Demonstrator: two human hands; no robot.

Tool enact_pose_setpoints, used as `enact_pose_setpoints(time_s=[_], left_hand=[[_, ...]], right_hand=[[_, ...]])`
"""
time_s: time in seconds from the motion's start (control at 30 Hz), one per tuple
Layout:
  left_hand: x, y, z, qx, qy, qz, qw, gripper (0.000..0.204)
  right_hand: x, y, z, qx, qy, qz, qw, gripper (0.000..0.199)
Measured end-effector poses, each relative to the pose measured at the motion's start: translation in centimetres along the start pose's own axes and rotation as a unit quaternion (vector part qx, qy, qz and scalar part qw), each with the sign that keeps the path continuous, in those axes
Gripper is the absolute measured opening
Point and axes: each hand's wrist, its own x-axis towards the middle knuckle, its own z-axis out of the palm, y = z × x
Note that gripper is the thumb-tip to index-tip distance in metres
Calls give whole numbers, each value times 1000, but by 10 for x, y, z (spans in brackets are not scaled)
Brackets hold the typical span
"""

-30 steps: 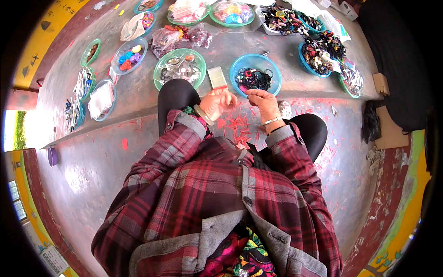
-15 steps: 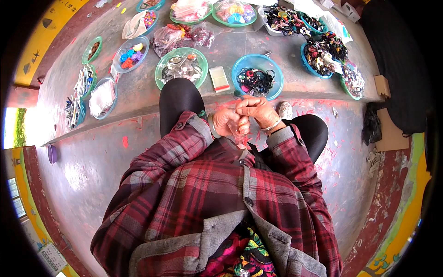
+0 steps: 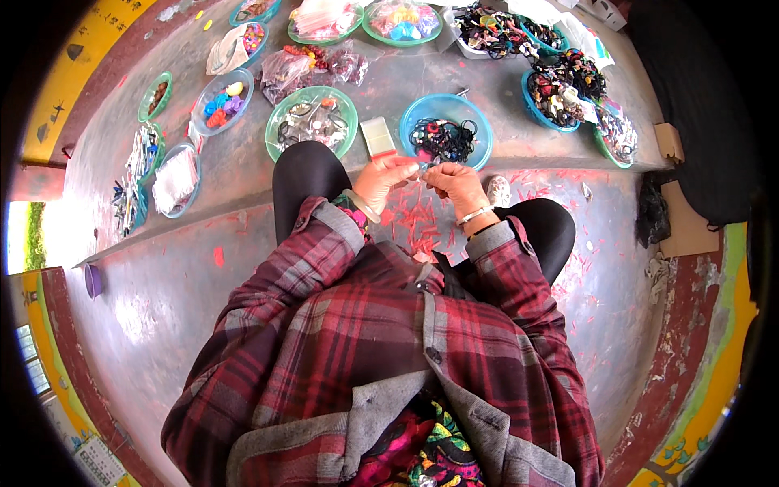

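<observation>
Left hand (image 3: 381, 180): raised above the knees, fingers curled inward, grip pinched on one end of a small pale piece.
Right hand (image 3: 456, 180): just beside the left, fingertips touching it, grip pinched on the other end of the same piece; a pale bangle sits on the wrist behind it.
Small piece (image 3: 423, 166): caught between the two grips, over the edge of the grey step; its short length seems to run left to right from one grip to the other, but it is too small to tell which end is which.
Look of the piece: whitish or clear, thin, mostly hidden by the fingertips; its exact form cannot be told.
Blue bowl (image 3: 477, 123): just beyond the grips, on the raised concrete ledge, holding dark loops with a few red bits.
Green bowl (image 3: 276, 122): beyond and left of the left grip, filled with shiny silvery bits.
Flat pale packet (image 3: 377, 135): between the two bowls, just ahead of the left grip, rectangular, cream with a red lower edge, its long axis pointing away from the person.
Clear bags (image 3: 312, 63): farther out past the green bowl, crumpled, with reddish contents.
Other bowls: further blue and green ones ring the ledge to both sides, well apart from the grips, with mixed coloured small things.
Floor below the grips: scattered red slivers (image 3: 418, 219) between the knees.
</observation>
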Motion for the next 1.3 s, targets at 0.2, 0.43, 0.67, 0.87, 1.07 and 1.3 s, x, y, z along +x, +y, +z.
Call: enact_pose_setpoints(time_s=[0.2,0.43,0.67,0.87,1.07,1.3], left_hand=[[-2,-2,1,5,54,-4,999,27],[-2,-2,1,-11,74,-18,997,33],[-3,4,-1,-41,38,-29,998,34],[-4,1,6,32,14,-14,999,25],[-2,-4,-1,57,33,-14,998,19],[-4,-3,-1,35,15,-54,998,18]], right_hand=[[-4,-3,7,-38,-29,-4,999,9],[2,4,4,-36,-37,-4,999,9],[1,8,5,-76,-94,35,992,11],[4,7,-4,17,6,15,1000,12],[-1,1,-5,-54,-49,34,997,12],[-3,1,-2,-53,-24,10,998,12]])
